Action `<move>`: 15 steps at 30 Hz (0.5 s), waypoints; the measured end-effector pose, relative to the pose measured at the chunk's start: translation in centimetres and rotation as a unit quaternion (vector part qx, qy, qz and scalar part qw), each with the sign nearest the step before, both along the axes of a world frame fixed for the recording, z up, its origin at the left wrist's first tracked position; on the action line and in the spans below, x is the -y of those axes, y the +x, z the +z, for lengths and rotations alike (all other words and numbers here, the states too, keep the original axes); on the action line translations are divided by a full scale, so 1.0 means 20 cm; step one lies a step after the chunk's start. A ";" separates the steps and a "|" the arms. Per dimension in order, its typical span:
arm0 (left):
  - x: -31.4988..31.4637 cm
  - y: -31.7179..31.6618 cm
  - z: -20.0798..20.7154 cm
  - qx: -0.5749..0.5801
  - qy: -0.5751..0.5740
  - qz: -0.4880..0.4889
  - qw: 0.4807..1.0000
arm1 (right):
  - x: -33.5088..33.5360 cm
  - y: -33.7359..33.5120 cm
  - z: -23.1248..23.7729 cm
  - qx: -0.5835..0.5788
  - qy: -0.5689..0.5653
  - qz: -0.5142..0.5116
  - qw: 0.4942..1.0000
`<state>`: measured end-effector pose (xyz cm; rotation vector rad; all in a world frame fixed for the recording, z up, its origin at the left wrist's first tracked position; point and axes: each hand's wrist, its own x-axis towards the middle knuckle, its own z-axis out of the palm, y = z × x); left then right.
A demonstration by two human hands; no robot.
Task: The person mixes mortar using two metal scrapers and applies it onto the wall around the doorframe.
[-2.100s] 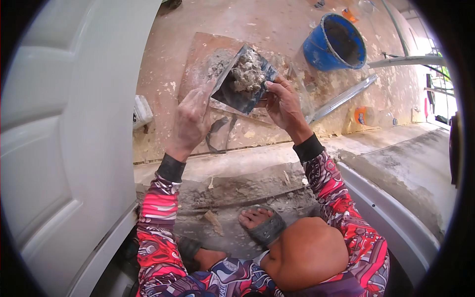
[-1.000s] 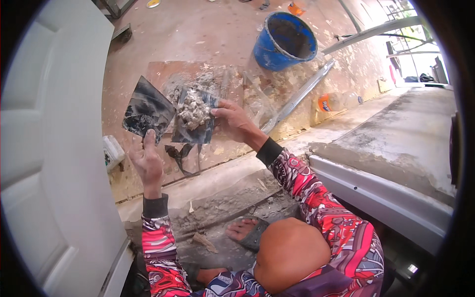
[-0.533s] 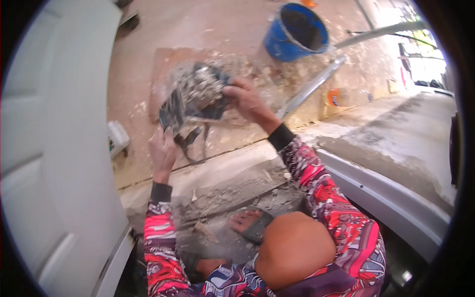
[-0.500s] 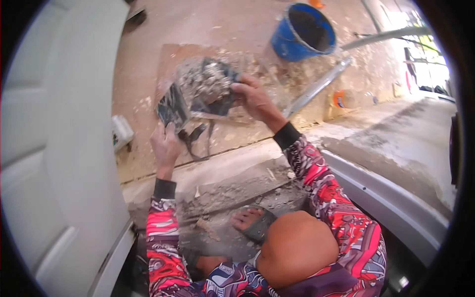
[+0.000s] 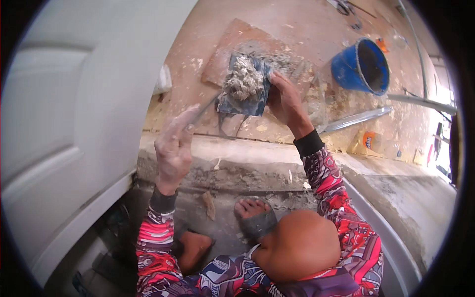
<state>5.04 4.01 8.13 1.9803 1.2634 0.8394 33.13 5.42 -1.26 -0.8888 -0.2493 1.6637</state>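
My right hand grips the right edge of a dark blue flat plate, thumb near its top side. On that plate sits a lumpy heap of grey-white wet plaster. My left hand, to the left and nearer to me, pinches a thin dark flat blade. The blade shows nearly edge-on and points toward the plate's left side; whether they touch I cannot tell. Below the plate lies a thin brown board, smeared with plaster, with dark strips by its near side.
A blue bucket leans toward the right, its inside grey. Near it lie a metal bar and a clear bottle with an orange label. A white door stands close on the left. Rubble lines the step by my feet.
The plate with the plaster is now held flatter and shows whole. My left hand has drawn back toward me, its blade turned from face-on to edge-on. The view has shifted.
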 end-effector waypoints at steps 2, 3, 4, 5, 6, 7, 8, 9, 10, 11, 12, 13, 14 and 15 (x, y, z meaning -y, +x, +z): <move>0.00 -0.01 0.03 -0.051 0.077 -0.050 0.994 | 0.01 -0.09 0.03 -0.005 -0.024 -0.005 1.000; 0.00 -0.03 0.07 -0.091 0.166 -0.109 0.976 | 0.01 -0.13 0.04 -0.010 -0.019 0.000 1.000; 0.02 -0.05 0.11 -0.158 0.197 -0.122 0.960 | 0.01 -0.17 0.04 0.021 -0.017 0.026 0.999; 0.05 -0.07 0.14 -0.161 0.200 -0.120 0.959 | 0.03 -0.19 0.05 0.052 -0.015 0.050 0.997; 0.07 -0.09 0.16 -0.181 0.206 -0.126 0.953 | 0.04 -0.22 0.09 0.053 0.001 0.091 0.994; 0.09 -0.11 0.16 -0.200 0.211 -0.133 0.948 | 0.05 -0.24 0.12 0.055 0.006 0.091 0.994; 0.10 -0.12 0.17 -0.198 0.215 -0.132 0.947 | 0.04 -0.26 0.14 0.080 0.028 0.107 0.991; 0.13 -0.14 0.19 -0.215 0.229 -0.130 0.941 | 0.07 -0.28 0.17 0.102 0.042 0.126 0.986; 0.16 -0.15 0.21 -0.230 0.242 -0.127 0.934 | 0.08 -0.31 0.20 0.132 0.074 0.134 0.979; 0.20 -0.17 0.23 -0.229 0.237 -0.125 0.936 | 0.12 -0.32 0.24 0.142 0.070 0.154 0.975; 0.24 -0.18 0.23 -0.233 0.213 -0.132 0.940 | 0.15 -0.33 0.24 0.139 0.065 0.154 0.976; 0.27 -0.20 0.23 -0.237 0.188 -0.138 0.943 | 0.18 -0.35 0.23 0.135 0.059 0.156 0.977; 0.30 -0.20 0.24 -0.230 0.190 -0.138 0.944 | 0.21 -0.38 0.23 0.139 0.061 0.159 0.976; 0.32 -0.23 0.25 -0.229 0.192 -0.132 0.945 | 0.22 -0.41 0.24 0.159 0.074 0.172 0.969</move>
